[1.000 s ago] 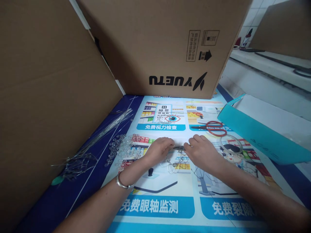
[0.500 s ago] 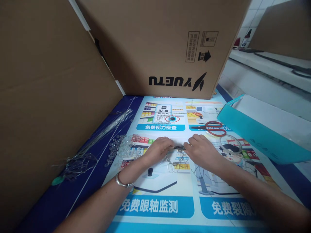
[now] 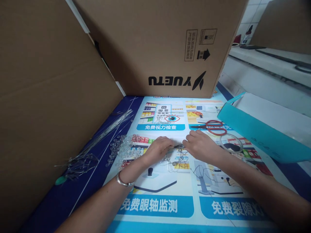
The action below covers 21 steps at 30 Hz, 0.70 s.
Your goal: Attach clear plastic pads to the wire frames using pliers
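Observation:
My left hand [image 3: 158, 148] and my right hand [image 3: 199, 147] meet over the printed poster [image 3: 170, 194] in the middle of the table. Both are closed in a pinch on a small dark metal piece [image 3: 179, 146] held between them. Thin wire and clear beads [image 3: 173, 163] trail on the poster just below that piece. A silver bangle [image 3: 122, 183] sits on my left wrist. A pile of clear beads [image 3: 126, 148] lies just left of my left hand.
Large cardboard boxes stand at the left [image 3: 48, 97] and the back [image 3: 160, 45]. A bundle of thin wires [image 3: 97, 142] lies on the blue cloth at left. Red scissors [image 3: 211, 127], a clear ring [image 3: 231, 143] and a teal paper bag [image 3: 259, 129] lie at right.
Both hands stay pinched on the small piece, with only slight finger shifts. The view has tipped a little.

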Available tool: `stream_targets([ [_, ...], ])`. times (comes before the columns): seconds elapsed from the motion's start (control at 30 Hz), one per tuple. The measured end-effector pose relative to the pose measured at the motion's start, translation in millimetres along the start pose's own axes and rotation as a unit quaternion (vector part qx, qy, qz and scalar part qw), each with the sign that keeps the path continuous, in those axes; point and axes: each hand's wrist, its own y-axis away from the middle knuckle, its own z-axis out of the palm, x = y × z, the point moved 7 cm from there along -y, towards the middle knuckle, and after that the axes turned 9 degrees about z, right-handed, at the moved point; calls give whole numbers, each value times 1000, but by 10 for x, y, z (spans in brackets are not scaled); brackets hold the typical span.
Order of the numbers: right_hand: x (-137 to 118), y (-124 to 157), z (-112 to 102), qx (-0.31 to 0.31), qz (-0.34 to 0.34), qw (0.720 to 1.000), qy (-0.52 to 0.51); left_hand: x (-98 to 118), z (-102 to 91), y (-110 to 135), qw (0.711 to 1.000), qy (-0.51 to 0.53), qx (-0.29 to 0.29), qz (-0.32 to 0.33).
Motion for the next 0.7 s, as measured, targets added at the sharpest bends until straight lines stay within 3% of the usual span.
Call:
stream_targets([
  [0.4, -22, 50, 46, -8, -4, 1000, -12, 23, 19, -21, 1000, -4, -6, 9],
  [0.7, -35, 52, 6, -11, 31, 999, 4, -7, 23, 2, 1000, 14, 4, 8],
])
